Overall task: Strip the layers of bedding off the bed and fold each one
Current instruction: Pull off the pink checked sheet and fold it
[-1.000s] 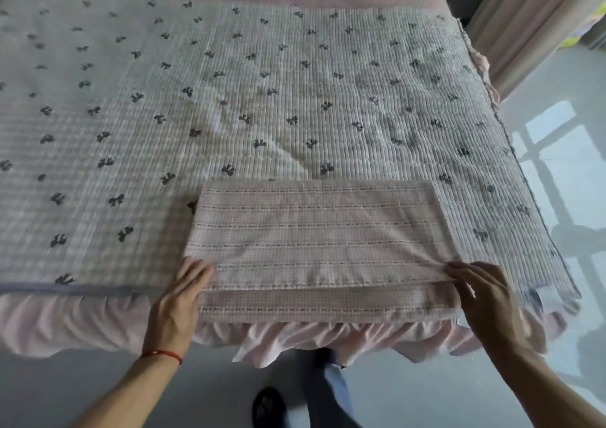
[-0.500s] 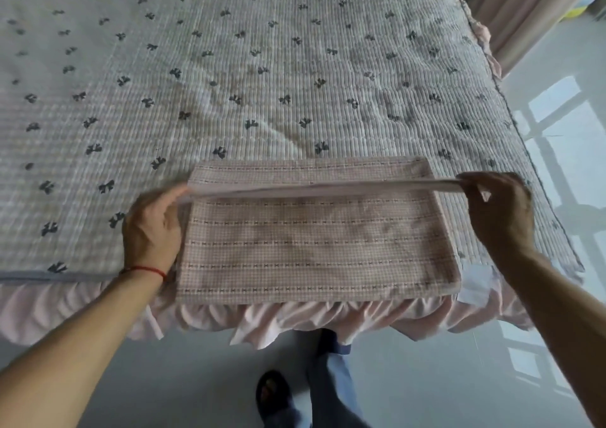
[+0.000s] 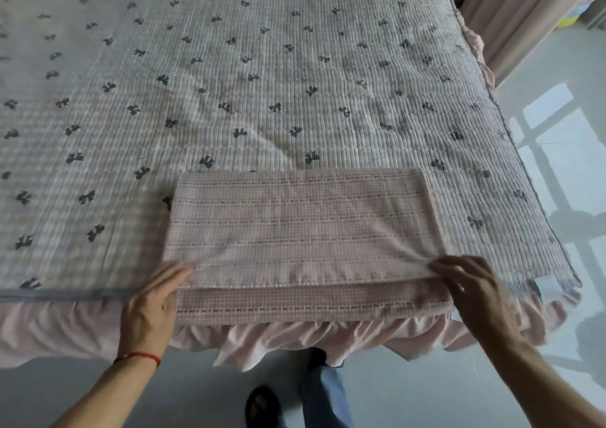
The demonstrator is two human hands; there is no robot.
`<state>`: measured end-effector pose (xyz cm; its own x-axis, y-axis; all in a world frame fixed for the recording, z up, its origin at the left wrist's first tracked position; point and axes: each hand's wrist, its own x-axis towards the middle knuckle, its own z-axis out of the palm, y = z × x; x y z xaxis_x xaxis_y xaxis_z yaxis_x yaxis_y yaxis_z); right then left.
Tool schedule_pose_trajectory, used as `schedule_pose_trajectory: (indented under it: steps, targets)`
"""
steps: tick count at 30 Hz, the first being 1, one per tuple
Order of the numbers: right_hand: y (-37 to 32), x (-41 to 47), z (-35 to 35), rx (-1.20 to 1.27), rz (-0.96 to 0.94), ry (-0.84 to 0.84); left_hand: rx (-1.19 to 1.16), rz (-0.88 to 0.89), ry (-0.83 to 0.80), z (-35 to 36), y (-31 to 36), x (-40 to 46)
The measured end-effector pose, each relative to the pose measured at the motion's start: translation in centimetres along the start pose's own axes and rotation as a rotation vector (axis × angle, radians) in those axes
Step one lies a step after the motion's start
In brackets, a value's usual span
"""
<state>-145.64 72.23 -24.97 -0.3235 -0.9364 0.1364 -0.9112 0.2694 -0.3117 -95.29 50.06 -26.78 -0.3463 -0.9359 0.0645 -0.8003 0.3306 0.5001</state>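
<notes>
Here, at the near bed edge:
Left hand [image 3: 149, 306]: fingers on the folded sheet [image 3: 295, 231]'s left top-layer corner; grip unclear (blurred).
Right hand [image 3: 475, 293]: fingers curled, pinching the right corner.
Sheet: flat on the quilt [image 3: 229, 83], between both hands.
Count: two hands, one folded sheet, one quilt.

Pinks and greys across the bedding.
Folded sheet [image 3: 295, 231]: pale pink fine check, dark dashed stripes running across. Quilt [image 3: 229, 83] under it: off-white ribbed weave, faint check, scattered dark grey bow motifs, grey edge binding. Bed skirt [image 3: 49, 329]: plain pale pink. Thread bracelet [image 3: 141, 357]: red. Floor [image 3: 196, 395]: grey.
</notes>
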Motion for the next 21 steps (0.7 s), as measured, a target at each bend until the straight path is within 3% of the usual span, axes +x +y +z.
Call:
schedule_pose_trajectory:
  steps: [4, 7, 9, 13, 17, 21]
  targets:
    - [-0.7, -0.5, 1.4, -0.113, 0.069, -0.118, 0.072, -0.062, -0.162, 1.9, -0.9, -0.3]
    - [-2.1, 1.2, 0.9, -0.179, 0.093, -0.143, 0.106, -0.152, -0.151, 1.6, 1.5, 1.5]
    - [-3.1, 3.7, 0.4, -0.155, 0.200, -0.142, 0.281, -0.069, -0.168, 2.3, 4.4, 3.2]
    - [-3.7, 9.5, 2.0, -0.058, 0.415, -0.165, 0.416, 0.035, -0.403, 6.2, 13.5, 9.2]
    - [-1.7, 13.7, 5.6, -0.127, 0.319, -0.357, 0.443, 0.220, -0.473, 13.1, 20.2, 15.1]
    - [0.5, 13.6, 8.4, -0.058, 0.430, -0.412, 0.539, 0.217, -0.539, 17.6, 20.1, 16.9]
